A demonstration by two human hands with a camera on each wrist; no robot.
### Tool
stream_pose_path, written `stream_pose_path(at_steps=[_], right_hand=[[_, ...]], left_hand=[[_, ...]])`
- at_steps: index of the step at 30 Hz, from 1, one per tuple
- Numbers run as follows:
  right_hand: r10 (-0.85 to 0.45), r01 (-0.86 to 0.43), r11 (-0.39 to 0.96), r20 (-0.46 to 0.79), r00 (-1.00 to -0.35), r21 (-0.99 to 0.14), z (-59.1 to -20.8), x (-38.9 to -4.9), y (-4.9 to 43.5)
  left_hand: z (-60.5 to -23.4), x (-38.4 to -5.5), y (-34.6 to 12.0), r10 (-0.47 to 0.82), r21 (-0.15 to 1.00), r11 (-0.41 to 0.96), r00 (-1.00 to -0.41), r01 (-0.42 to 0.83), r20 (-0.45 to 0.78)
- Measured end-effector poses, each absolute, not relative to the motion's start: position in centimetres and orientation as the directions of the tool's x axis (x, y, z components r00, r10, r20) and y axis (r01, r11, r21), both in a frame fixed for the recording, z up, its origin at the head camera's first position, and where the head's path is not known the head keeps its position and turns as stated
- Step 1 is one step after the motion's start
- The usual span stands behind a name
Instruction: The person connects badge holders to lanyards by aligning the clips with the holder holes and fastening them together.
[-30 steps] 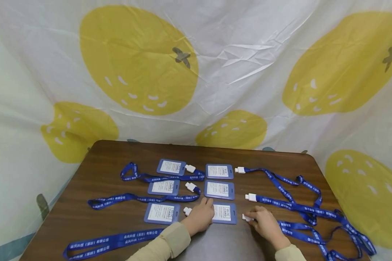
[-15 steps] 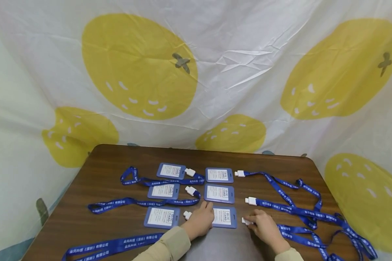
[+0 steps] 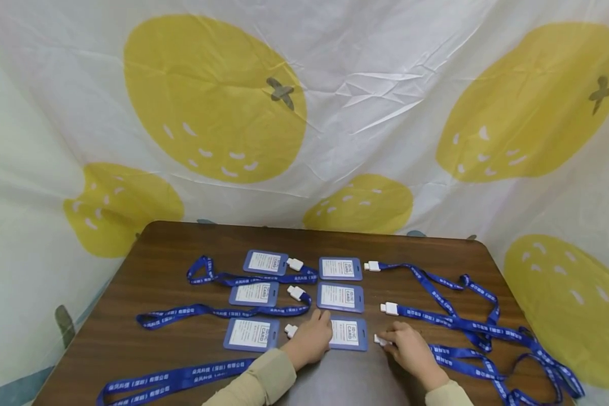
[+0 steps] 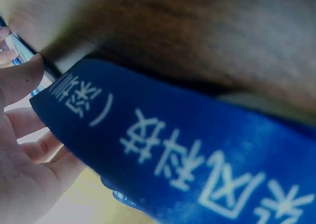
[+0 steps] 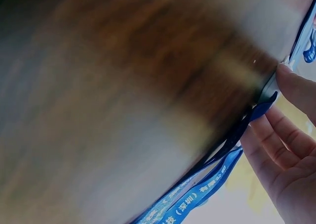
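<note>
A blue badge holder point(image 3: 348, 333) with a white card lies nearest me in the right-hand column. My left hand point(image 3: 310, 340) covers its left end, gripping it between thumb and fingers. Just right of the holder, my right hand point(image 3: 411, 349) pinches the white clip point(image 3: 379, 339) of a blue lanyard point(image 3: 462, 361). A small gap separates clip and holder. In the right wrist view, the thumb point(image 5: 296, 88) and fingers meet at the clip end. Across the left wrist view runs another printed blue lanyard point(image 4: 177, 140), in front of the left hand.
Several more blue badge holders point(image 3: 340, 297) lie in two columns. Other lanyards spread left point(image 3: 198, 312) and right point(image 3: 431, 314), their white clips near the holders. The brown table point(image 3: 193, 234) meets a fruit-patterned curtain point(image 3: 284, 203) at the back.
The white clip in my right hand has slid very slightly left, nearer the holder. My left hand keeps its place. The head view has shifted a little up and down.
</note>
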State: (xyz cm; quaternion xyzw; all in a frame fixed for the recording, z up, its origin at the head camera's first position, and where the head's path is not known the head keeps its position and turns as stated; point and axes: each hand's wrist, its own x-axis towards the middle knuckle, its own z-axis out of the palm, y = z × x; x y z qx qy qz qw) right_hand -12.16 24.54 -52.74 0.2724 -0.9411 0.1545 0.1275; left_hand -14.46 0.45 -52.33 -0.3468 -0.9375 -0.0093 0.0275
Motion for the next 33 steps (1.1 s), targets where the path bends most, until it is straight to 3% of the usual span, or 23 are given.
stream_pose_path(at_steps=[15, 33], right_hand=[[-0.464, -0.532, 0.821, 0.300, -0.833, -0.206, -52.98, -12.46, 24.01], [-0.479, -0.565, 0.799, 0.349, -0.806, -0.207, -53.26, -12.66, 23.59]], left_hand=[[-52.38, -14.49, 0.46, 0.646, -0.018, 0.763, -0.761, 0.646, 0.050], [-52.63, -14.56, 0.48, 0.645, -0.010, 0.764, -0.762, 0.645, 0.060]])
